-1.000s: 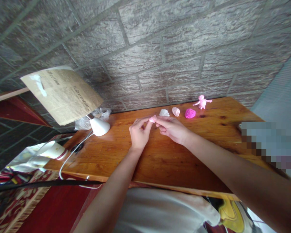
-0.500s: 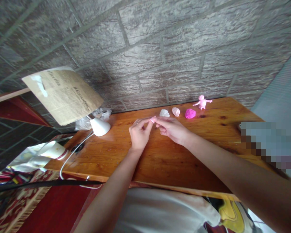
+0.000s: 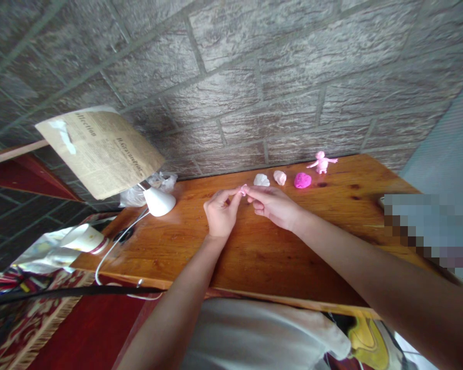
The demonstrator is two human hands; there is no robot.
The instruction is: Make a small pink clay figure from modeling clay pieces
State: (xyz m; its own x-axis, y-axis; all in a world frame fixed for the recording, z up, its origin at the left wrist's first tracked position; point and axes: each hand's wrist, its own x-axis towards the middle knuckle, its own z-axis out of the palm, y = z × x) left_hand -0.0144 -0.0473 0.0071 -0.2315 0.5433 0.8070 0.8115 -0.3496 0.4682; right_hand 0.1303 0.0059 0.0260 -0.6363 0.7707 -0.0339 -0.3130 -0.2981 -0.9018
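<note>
Glossy wooden desk is stretching out below; my left hand and right hand are barely shifting from a second ago, so I'm still mid-pinch. Lumpy magenta blob is sitting beyond, and both thumb-and-finger grips are meeting on a tiny, soft-looking pink bit.

table: lamp, figurine, lumps (three)
</note>
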